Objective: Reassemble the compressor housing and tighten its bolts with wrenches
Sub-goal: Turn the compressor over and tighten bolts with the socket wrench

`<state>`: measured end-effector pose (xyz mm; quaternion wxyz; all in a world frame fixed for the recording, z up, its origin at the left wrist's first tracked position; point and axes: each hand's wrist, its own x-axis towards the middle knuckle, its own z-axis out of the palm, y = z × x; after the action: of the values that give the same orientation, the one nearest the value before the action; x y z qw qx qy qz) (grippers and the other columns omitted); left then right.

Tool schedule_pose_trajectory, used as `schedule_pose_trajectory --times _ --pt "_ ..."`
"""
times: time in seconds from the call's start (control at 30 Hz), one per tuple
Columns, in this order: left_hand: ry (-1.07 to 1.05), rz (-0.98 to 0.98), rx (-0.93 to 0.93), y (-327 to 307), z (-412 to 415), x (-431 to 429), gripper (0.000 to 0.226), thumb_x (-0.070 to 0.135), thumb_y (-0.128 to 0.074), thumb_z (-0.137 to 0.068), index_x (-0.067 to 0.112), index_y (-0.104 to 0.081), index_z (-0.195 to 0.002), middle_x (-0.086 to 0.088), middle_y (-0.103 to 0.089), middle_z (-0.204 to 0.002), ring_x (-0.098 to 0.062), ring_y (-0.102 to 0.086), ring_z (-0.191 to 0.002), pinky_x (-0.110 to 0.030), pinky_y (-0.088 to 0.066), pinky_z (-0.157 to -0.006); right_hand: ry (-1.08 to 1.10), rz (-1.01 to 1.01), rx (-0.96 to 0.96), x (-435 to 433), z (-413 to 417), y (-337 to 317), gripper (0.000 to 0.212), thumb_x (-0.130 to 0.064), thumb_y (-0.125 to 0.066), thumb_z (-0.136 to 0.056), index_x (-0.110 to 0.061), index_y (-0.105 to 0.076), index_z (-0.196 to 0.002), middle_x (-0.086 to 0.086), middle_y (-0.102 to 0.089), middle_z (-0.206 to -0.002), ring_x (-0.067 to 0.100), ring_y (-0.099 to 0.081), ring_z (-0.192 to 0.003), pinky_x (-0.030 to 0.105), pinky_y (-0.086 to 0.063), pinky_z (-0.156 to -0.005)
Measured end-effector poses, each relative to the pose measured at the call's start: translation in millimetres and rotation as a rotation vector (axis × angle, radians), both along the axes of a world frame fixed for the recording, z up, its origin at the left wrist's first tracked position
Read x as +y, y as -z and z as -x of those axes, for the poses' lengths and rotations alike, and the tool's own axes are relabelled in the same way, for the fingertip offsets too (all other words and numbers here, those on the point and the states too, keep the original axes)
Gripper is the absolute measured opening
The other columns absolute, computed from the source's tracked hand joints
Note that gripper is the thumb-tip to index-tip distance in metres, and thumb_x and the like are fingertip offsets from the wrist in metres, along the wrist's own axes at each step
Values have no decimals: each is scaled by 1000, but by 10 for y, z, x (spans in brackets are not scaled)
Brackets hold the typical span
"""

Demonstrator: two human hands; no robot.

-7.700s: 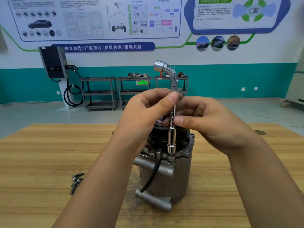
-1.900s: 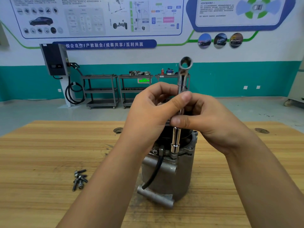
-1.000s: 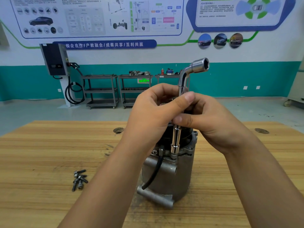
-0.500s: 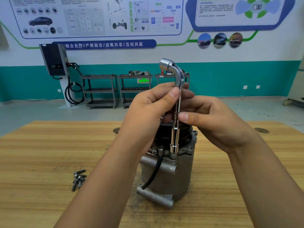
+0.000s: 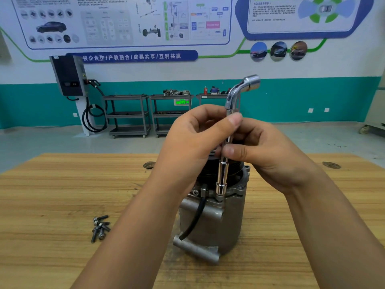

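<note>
Left hand (image 5: 193, 142) pinches the upper shaft of the L-shaped socket wrench (image 5: 222, 178) between thumb and curled fingers; right hand (image 5: 270, 155) pinches the shaft just below, thumb across it; both closed on the tool. Wrench upright; lower socket seated on a bolt at the near flange of the compressor housing (image 5: 212, 226), which stands on end at mid-table (image 5: 62, 195). Change: bent head now points right, whereas half a second ago it pointed left and a second ago right; socket end has not left the flange. Reading: fingers are twirling the shaft, so the bolt is being run down, not yet torqued. Loose bolts (image 5: 100, 228) lie left of the housing; likely more fasteners to fit.
</note>
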<state>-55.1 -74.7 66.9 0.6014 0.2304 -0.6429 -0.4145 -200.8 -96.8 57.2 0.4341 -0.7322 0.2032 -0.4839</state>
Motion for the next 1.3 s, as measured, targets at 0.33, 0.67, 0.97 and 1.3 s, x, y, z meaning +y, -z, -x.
schedule_pose_trajectory --times 0.33,0.67,0.97,1.3 --pt "11 34 -48 3 -25 -33 13 21 -60 -77 14 -69 -82 -2 -68 -88 -14 -65 -86 -32 -53 -83 9 15 6 1 -20 -4 30 -18 -76 -63 -24 -73 -93 0 -70 -90 12 -66 -90 20 -51 -76" --pt "46 -2 -36 -6 -22 -21 16 22 -58 -85 18 -72 -78 -1 -68 -93 -29 -55 -94 -40 -50 -76 -125 -30 -91 -16 35 23 24 -20 -71 -74 -20 -74 -98 0 -74 -89 14 -69 -91 22 -51 -81" --pt "36 26 -27 0 1 5 16 22 -58 -82 13 -71 -87 -5 -69 -90 -23 -63 -89 -39 -52 -79 -72 7 -75 -20 -8 28 29 -24 -74 -67 -27 -73 -95 -4 -69 -87 10 -66 -86 20 -52 -75" --pt "12 56 -36 24 -25 -36 12 21 -59 -80 20 -71 -83 5 -71 -85 -11 -67 -87 -26 -55 -79 -2 35 22 15 -49 8 24 -19 -70 -72 -25 -72 -94 0 -70 -95 12 -66 -95 20 -51 -77"
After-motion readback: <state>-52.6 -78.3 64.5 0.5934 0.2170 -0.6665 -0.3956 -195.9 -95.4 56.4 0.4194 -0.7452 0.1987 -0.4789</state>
